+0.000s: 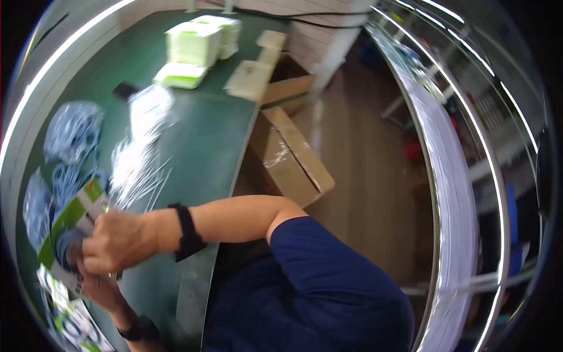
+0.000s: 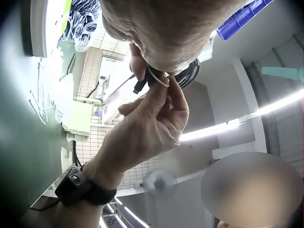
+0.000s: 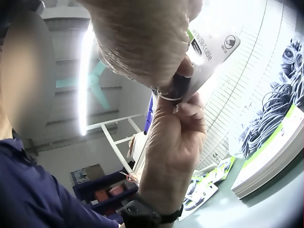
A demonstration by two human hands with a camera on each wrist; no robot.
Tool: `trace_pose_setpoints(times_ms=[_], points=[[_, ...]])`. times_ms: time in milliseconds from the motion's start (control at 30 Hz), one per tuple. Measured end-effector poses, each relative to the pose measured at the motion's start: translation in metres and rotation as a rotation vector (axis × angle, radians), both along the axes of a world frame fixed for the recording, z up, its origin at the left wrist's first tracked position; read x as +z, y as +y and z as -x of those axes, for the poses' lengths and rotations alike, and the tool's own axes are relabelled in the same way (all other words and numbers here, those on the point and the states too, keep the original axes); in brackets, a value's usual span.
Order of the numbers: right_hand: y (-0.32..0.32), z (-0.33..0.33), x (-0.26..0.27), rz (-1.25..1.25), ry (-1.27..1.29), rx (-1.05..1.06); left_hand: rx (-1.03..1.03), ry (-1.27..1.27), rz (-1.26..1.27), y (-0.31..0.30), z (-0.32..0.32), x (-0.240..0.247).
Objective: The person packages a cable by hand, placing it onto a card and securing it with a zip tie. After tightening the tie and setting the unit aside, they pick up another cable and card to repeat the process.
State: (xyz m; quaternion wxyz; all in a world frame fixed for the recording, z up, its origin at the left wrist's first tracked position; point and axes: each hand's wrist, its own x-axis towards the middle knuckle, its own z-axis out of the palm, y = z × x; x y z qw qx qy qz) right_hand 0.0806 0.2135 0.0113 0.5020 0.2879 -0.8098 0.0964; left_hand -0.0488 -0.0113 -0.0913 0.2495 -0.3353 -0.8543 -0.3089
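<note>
My left hand (image 1: 102,290) grips a coiled dark USB-C cable (image 2: 190,73) together with its printed card (image 3: 216,50), which is white with green. Right above it in the head view, my right hand (image 1: 120,240) is blurred, its fingers close against the coil. Seen from the left wrist, the right thumb and fingertips pinch at a thin white tie (image 2: 159,78) looped round the cable. A black plug end (image 2: 139,87) sticks out beside them. The large hands hide much of the cable in both wrist views.
A stack of cards (image 3: 270,164) stands beside bagged grey-blue cables (image 1: 73,132). Packed cable cards (image 1: 73,320) lie at the near left. Loose white ties (image 1: 135,170) spread over the green table (image 1: 199,135). White-green boxes (image 1: 193,44) stand at the far end, cardboard boxes (image 1: 299,158) beside the table.
</note>
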Motion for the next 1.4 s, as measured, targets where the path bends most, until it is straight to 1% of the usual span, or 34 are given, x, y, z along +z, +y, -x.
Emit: trace_pose_setpoints(times_ms=[33, 100, 133, 200, 233, 267, 300, 333, 400, 433, 467, 500, 567, 600, 633, 700, 733, 767, 833, 867, 933, 967, 1000, 1100, 1200, 1267, 1367, 1400], points=[[0.002, -0.006, -0.001, -0.006, 0.013, -0.056, -0.056, 0.013, -0.006, 0.006, 0.003, -0.003], [0.003, -0.018, -0.004, -0.01, -0.057, -0.113, -0.134, 0.013, -0.154, 0.013, 0.014, -0.009], [0.004, -0.025, -0.004, -0.005, -0.047, -0.159, -0.18, 0.021, -0.151, 0.013, 0.016, -0.011], [0.001, -0.042, 0.001, 0.187, -0.067, -0.099, -0.312, -0.22, -0.197, 0.005, 0.02, -0.01], [0.004, -0.053, 0.004, 0.273, -0.073, -0.064, -0.352, -0.213, -0.2, 0.001, 0.034, -0.02], [0.006, -0.065, 0.007, 0.262, -0.058, -0.105, -0.429, -0.495, -0.407, 0.001, 0.06, -0.032], [0.011, -0.078, 0.009, 0.274, -0.137, -0.157, -0.504, -0.791, -0.601, 0.026, 0.06, -0.026], [0.016, -0.091, 0.01, 0.296, -0.215, -0.209, -0.551, -0.797, -0.591, 0.046, 0.054, -0.023], [0.028, -0.111, 0.006, 0.307, -0.194, -0.314, -0.473, -0.349, -0.202, 0.081, -0.018, 0.02], [0.035, -0.118, 0.003, 0.324, -0.191, -0.374, -0.421, -0.116, -0.019, 0.098, -0.044, 0.04], [0.042, -0.125, 0.0, 0.344, -0.191, -0.428, -0.452, -0.11, -0.011, 0.116, -0.062, 0.058], [0.051, -0.129, -0.005, 0.351, -0.183, -0.45, -0.467, 0.044, 0.075, 0.134, -0.079, 0.076], [0.076, -0.137, -0.015, 0.438, 0.002, -0.335, -0.475, 0.359, 0.228, 0.169, -0.103, 0.098], [0.088, -0.142, -0.021, 0.479, 0.094, -0.275, -0.491, 0.366, 0.228, 0.179, -0.102, 0.097], [0.1, -0.158, -0.02, 0.486, 0.105, -0.292, -0.422, 0.268, 0.283, 0.186, -0.093, 0.094], [0.126, -0.19, -0.022, 0.598, 0.299, -0.228, -0.278, 0.067, 0.398, 0.199, -0.073, 0.088], [0.138, -0.206, -0.021, 0.649, 0.394, -0.19, -0.29, 0.07, 0.405, 0.206, -0.086, 0.095], [0.149, -0.222, -0.02, 0.655, 0.398, -0.203, -0.302, 0.257, 0.386, 0.207, -0.101, 0.102], [0.164, -0.246, -0.021, 1.424, 0.146, -0.081, -0.322, 0.623, 0.336, 0.207, -0.127, 0.112], [0.166, -0.247, -0.028, 1.429, 0.149, -0.088, -0.33, 0.622, 0.34, 0.213, -0.121, 0.107], [0.168, -0.241, -0.046, 1.586, -0.293, 0.378, -0.398, 0.59, 0.343, 0.218, -0.126, 0.109], [0.167, -0.238, -0.054, 1.627, -0.515, 0.619, -0.434, 0.575, 0.345, 0.22, -0.126, 0.11], [0.166, -0.234, -0.062, 1.631, -0.502, 0.611, -0.469, 0.558, 0.343, 0.224, -0.128, 0.108], [0.164, -0.228, -0.078, 1.476, -0.574, 0.889, -0.58, 0.505, 0.331, 0.238, -0.134, 0.103], [0.165, -0.257, -0.061, 1.558, -0.587, 0.882, -0.698, 0.454, 0.331, 0.248, -0.14, 0.099], [0.165, -0.266, -0.06, 1.602, -0.595, 0.88, -0.766, 0.413, 0.334, 0.25, -0.142, 0.093], [0.168, -0.268, -0.066, 1.5, -0.664, 0.765, -0.848, 0.348, 0.336, 0.249, -0.144, 0.084], [0.167, -0.27, -0.064, 1.5, -0.662, 0.764, -0.87, 0.326, 0.337, 0.247, -0.144, 0.081]])
